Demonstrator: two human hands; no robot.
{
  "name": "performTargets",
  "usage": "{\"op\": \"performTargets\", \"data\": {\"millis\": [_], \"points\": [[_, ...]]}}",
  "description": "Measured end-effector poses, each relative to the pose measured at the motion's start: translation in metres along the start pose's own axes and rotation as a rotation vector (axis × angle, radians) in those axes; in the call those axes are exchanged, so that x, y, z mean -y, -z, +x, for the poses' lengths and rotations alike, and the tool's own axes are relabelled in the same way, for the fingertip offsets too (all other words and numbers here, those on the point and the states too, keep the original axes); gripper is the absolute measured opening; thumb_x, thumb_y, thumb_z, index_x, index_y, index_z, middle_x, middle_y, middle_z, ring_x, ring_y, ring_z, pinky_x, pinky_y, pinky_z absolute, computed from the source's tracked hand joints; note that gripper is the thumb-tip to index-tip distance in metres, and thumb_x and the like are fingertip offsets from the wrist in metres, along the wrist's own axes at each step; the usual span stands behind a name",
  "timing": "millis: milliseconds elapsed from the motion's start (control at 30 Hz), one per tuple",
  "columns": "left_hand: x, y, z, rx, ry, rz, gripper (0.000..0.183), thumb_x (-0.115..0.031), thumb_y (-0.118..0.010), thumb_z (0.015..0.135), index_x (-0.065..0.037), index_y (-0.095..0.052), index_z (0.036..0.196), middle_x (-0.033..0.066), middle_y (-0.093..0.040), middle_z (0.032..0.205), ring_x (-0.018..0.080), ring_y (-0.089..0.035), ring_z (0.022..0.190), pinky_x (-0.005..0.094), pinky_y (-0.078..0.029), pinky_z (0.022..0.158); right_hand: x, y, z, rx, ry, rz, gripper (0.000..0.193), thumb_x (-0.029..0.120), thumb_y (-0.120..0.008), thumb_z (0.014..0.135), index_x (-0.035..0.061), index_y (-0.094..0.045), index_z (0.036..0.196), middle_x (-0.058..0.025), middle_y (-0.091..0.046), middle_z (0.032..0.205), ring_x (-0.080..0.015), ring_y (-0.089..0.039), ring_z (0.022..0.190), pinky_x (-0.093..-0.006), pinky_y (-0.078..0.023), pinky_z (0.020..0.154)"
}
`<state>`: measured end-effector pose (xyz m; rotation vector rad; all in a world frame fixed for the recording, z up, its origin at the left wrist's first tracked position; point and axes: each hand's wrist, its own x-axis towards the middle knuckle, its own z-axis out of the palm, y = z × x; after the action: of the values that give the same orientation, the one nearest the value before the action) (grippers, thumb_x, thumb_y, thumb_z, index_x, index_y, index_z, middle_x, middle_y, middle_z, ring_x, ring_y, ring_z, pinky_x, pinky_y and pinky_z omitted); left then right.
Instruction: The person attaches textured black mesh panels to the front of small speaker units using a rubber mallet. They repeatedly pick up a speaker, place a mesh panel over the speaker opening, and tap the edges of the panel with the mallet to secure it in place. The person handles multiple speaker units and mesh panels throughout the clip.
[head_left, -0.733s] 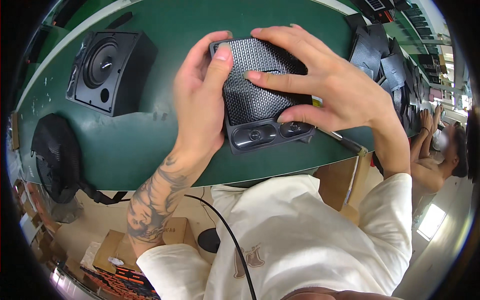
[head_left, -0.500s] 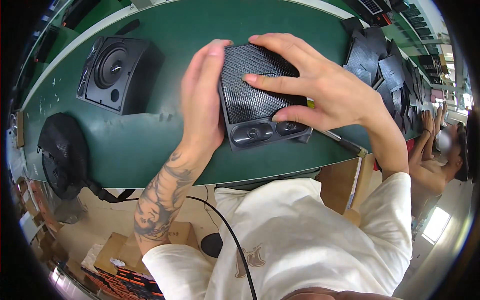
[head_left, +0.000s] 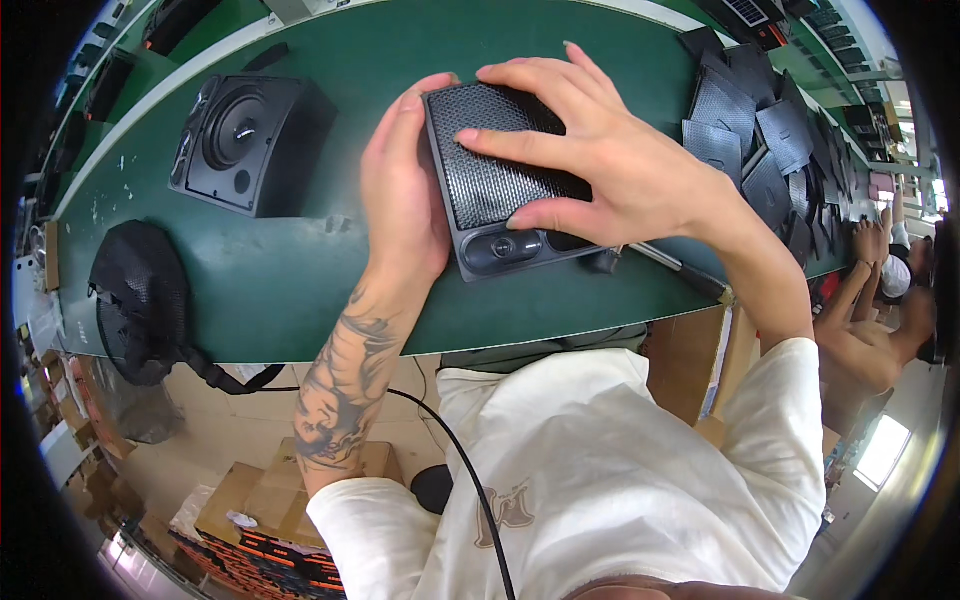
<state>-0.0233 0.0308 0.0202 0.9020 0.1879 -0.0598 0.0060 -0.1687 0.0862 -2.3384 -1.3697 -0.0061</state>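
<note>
**Mesh-fronted speaker [head_left: 478,185] held at twelve o'clock**

Taking clock directions from the middle of the view, the speaker sits at twelve, over the green tabletop [head_left: 290,290]; whether it touches the surface cannot be told. The left hand [head_left: 402,190] grips its nine-o'clock side, thumb along the upper corner. The right hand [head_left: 625,165] lies spread across the front from the three-o'clock side, index finger on the mesh and thumb near its lower edge. Below the mesh is a dark oval recess [head_left: 502,250] with a small round driver.

At ten o'clock stands an uncovered speaker [head_left: 255,145], its round cone exposed. A black bag [head_left: 145,300] with a strap is at nine. Dark mesh panels [head_left: 725,105] lie heaped at two, and a metal rod [head_left: 682,270] rests at three. Cardboard boxes [head_left: 285,500] are between seven and eight.
</note>
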Motion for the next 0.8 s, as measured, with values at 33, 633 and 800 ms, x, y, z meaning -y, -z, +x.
{"op": "performTargets", "data": {"millis": [33, 633, 800], "points": [[0.001, 0.001, 0.000, 0.007, 0.005, -0.019, 0.041, -0.030, -0.038, 0.112, 0.000, -0.057, 0.132, 0.0163, -0.066, 0.123, 0.0237, -0.068, 0.112, 0.0393, -0.058, 0.097, 0.002, -0.001, 0.000, -0.001, -0.012, -0.019, 0.060, 0.034, -0.081, 0.084, 0.0190, -0.064, 0.139, -0.0222, -0.048, 0.146, -0.0426, -0.045, 0.137, -0.0671, -0.026, 0.118], [0.004, -0.003, -0.003, -0.029, -0.029, -0.009, 0.044, -0.031, -0.033, 0.113, 0.001, -0.058, 0.129, 0.0150, -0.065, 0.123, 0.0226, -0.065, 0.114, 0.0388, -0.054, 0.101, -0.002, -0.001, 0.012, 0.059, 0.101, 0.010, 0.060, 0.029, -0.081, 0.080, 0.0144, -0.066, 0.136, -0.0204, -0.047, 0.147, -0.0413, -0.044, 0.138, -0.0627, -0.028, 0.119], [0.008, -0.006, -0.008, -0.125, -0.213, -0.046, 0.034, -0.022, -0.039, 0.112, 0.002, -0.059, 0.124, 0.0149, -0.064, 0.125, 0.0219, -0.061, 0.118, 0.0377, -0.048, 0.105, 0.008, -0.007, -0.001, -0.214, -0.099, -0.056, 0.071, 0.040, -0.079, 0.086, 0.0125, -0.054, 0.147, -0.0272, -0.041, 0.152, -0.0443, -0.038, 0.143, -0.0589, -0.029, 0.120]]}}
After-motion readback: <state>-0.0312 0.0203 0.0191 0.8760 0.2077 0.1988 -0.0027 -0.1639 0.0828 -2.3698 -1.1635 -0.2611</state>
